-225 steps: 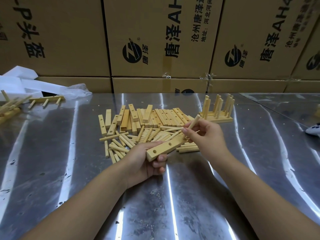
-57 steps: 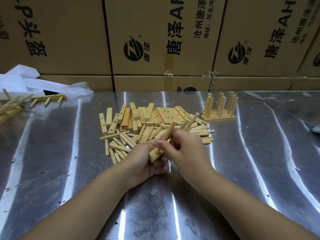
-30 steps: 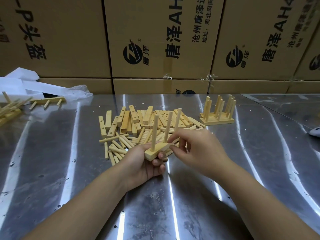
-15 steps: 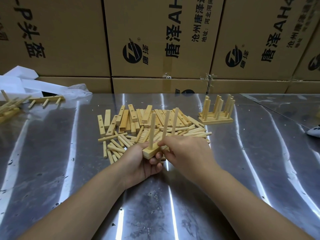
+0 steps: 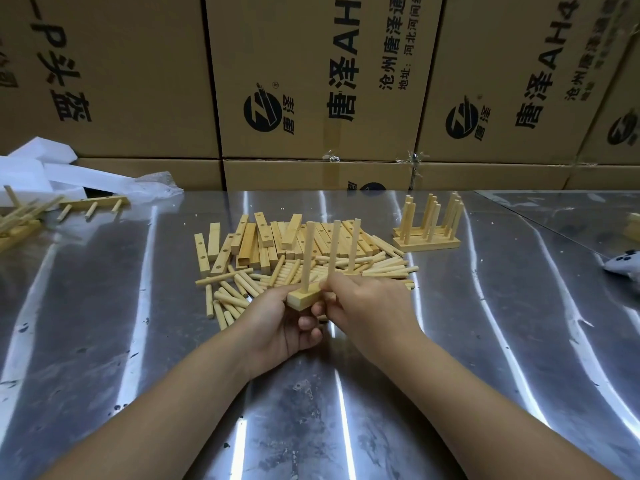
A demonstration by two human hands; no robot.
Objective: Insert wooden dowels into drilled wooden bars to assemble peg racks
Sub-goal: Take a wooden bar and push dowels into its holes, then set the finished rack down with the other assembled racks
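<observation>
A light wooden bar (image 5: 304, 299) with three dowels (image 5: 334, 252) standing upright in it is held just above the metal table (image 5: 485, 358). My left hand (image 5: 280, 327) grips the bar's near end from below. My right hand (image 5: 367, 306) covers the bar's far part, with its fingers curled round the bar at the base of the middle dowel. Behind them lie a heap of drilled bars (image 5: 277, 237) and loose dowels (image 5: 242, 289).
Finished peg racks (image 5: 427, 230) stand at the back right. Another rack (image 5: 93, 204) and more wooden parts (image 5: 17, 220) lie at the far left beside white foam and plastic (image 5: 52, 171). Stacked cardboard boxes (image 5: 311, 81) wall the table's far edge. A white object (image 5: 623, 263) lies at the right edge.
Over the earlier frames my right hand set three dowels into the bar one by one. In the last second the bar turned until the dowels stood upright, and my right hand closed over it.
</observation>
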